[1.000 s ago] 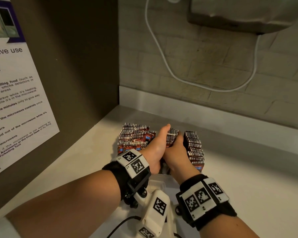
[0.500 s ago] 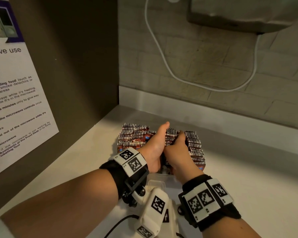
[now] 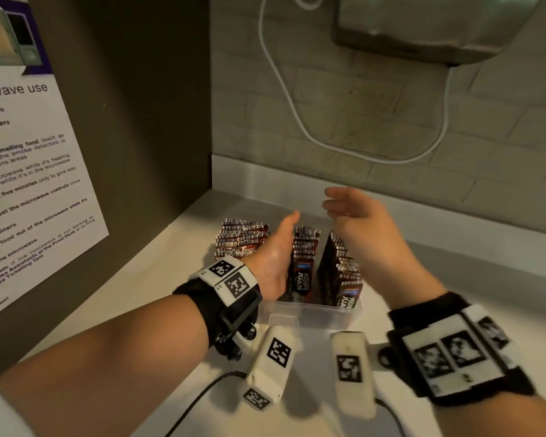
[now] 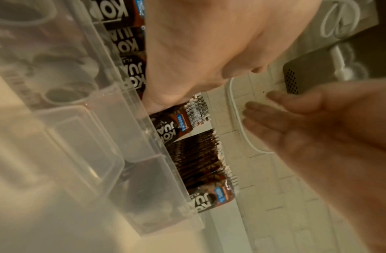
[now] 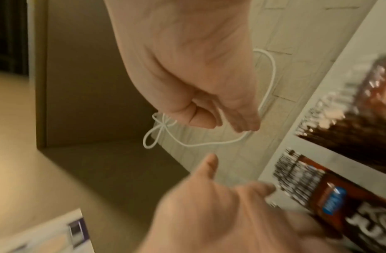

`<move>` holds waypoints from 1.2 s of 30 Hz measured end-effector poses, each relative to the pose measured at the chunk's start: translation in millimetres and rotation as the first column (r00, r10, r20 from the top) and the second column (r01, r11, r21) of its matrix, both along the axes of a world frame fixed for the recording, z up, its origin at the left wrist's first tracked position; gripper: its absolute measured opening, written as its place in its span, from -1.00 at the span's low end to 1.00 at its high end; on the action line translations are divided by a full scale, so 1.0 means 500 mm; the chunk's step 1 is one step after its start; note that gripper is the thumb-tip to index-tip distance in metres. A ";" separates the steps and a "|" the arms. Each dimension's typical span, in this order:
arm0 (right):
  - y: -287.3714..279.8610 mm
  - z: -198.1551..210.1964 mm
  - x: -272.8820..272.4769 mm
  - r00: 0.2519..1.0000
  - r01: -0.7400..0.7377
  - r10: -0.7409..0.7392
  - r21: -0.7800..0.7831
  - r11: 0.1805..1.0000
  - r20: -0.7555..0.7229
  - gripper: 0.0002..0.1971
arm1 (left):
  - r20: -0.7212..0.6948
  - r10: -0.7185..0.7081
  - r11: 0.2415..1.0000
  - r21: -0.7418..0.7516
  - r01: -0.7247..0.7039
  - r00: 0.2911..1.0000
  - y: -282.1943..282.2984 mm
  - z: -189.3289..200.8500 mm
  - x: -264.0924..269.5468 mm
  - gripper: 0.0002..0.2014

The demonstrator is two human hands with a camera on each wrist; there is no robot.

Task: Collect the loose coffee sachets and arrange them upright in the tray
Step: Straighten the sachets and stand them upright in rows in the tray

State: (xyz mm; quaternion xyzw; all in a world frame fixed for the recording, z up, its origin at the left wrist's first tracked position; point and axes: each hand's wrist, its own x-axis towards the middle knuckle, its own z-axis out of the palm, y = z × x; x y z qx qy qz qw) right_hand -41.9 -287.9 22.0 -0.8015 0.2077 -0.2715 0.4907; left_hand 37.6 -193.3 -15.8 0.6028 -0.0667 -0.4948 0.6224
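Pale countertop (image 3: 158, 279) meets a tiled wall, and a clear plastic tray (image 3: 309, 313) sits on it near the corner. Brown coffee sachets (image 3: 303, 257) stand upright in rows inside the tray. The left hand (image 3: 275, 257) presses flat, fingers straight, against the tray's middle row. The right hand (image 3: 356, 222) hovers above the tray's right row, fingers loose, holding nothing.
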 end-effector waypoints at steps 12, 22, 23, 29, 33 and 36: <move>-0.063 -0.030 -0.121 0.837 -0.411 0.021 -0.602 0.684 -0.547 -0.51 | 0.113 -0.076 0.997 -0.024 0.079 0.991 0.003 -0.015 -0.003 -0.38; -0.065 -0.056 -0.106 0.826 -0.425 -0.010 -0.636 0.644 -0.563 -0.72 | 0.070 -0.108 0.992 -0.058 0.112 0.992 0.013 -0.029 0.003 -0.19; -0.066 -0.057 -0.106 0.826 -0.424 -0.011 -0.635 0.645 -0.563 -0.70 | 0.053 -0.110 0.990 -0.077 0.114 0.993 0.012 -0.032 0.004 -0.16; -0.064 -0.056 -0.104 0.788 -0.493 0.005 -0.627 0.603 -0.616 -0.77 | 0.079 -0.099 0.991 -0.084 0.106 0.992 0.016 -0.016 -0.009 -0.22; -0.071 -0.044 -0.095 0.801 -0.453 -0.043 -0.652 0.608 -0.597 -0.81 | 0.070 -0.099 0.992 -0.072 0.104 0.993 0.021 -0.004 -0.014 -0.34; -0.080 -0.011 -0.090 0.829 -0.411 -0.045 -0.661 0.628 -0.558 -0.81 | 0.058 -0.099 0.991 -0.087 0.104 0.993 0.025 0.004 -0.018 -0.36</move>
